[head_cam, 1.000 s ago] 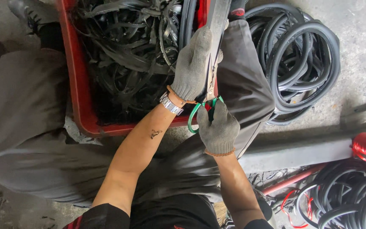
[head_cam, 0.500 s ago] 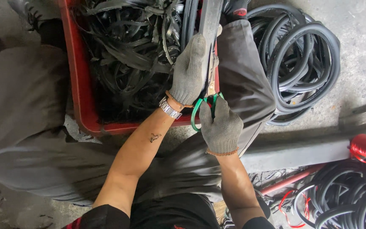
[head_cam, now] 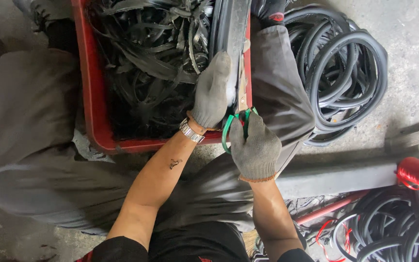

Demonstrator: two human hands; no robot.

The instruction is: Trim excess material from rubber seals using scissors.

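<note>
Since the earlier frames the left hand (head_cam: 213,92) has crept a little farther up the rubber strip (head_cam: 230,29), and the scissors (head_cam: 238,121) have followed. That gloved hand grips the strip over the red crate (head_cam: 90,97). Just below it, touching, the right hand (head_cam: 254,148) is clenched through the green scissor handles, blades pointing up along the strip. Hose coils (head_cam: 345,68) lie to the right.
</note>
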